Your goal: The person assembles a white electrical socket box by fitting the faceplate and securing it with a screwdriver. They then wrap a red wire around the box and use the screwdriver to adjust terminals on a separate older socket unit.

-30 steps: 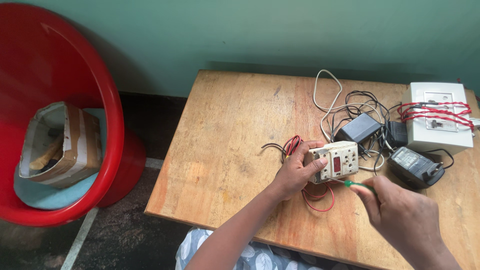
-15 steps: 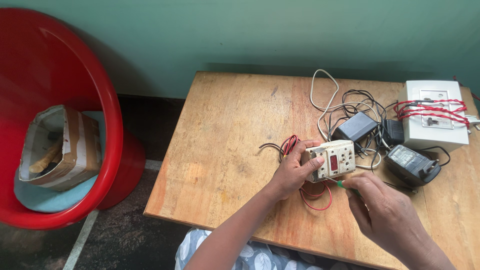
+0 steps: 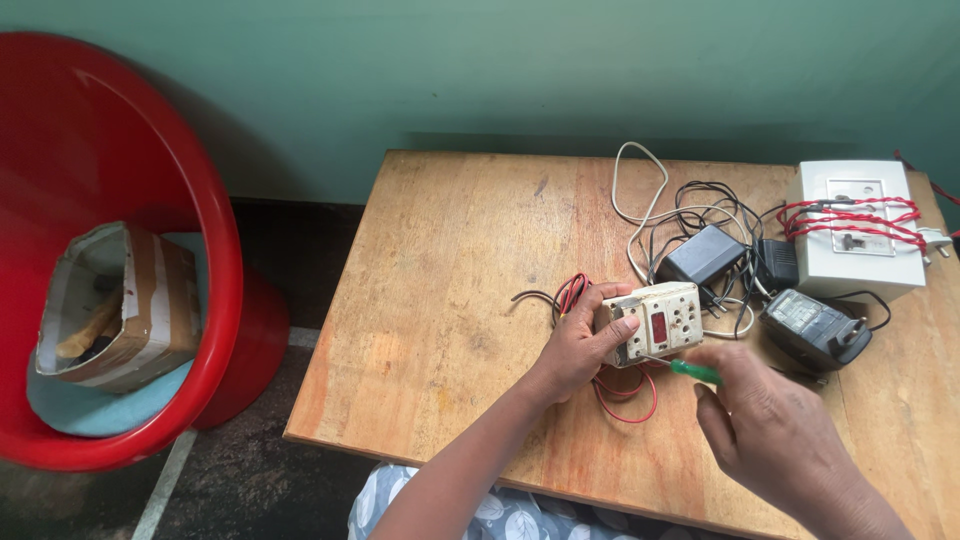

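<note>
My left hand point(image 3: 578, 346) grips a cream switch-and-socket box point(image 3: 662, 322) with a red switch, holding it tilted just above the wooden table point(image 3: 450, 280). Red and black wires point(image 3: 572, 292) trail from the box's left side, and a red wire loop point(image 3: 630, 400) lies under it. My right hand point(image 3: 770, 425) holds a green-handled screwdriver point(image 3: 692, 371) whose thin tip meets the box's lower front edge.
Two black power adapters point(image 3: 705, 253) point(image 3: 815, 328) with tangled white and black cords lie behind the box. A white switch box point(image 3: 858, 228) wrapped in red wire stands at the far right. A red plastic tub chair point(image 3: 130, 260) holding an open cardboard box point(image 3: 125, 305) stands left of the table.
The camera view has shifted slightly. My right hand has drawn closer to the box with the screwdriver; my left hand keeps its grip on the box.
</note>
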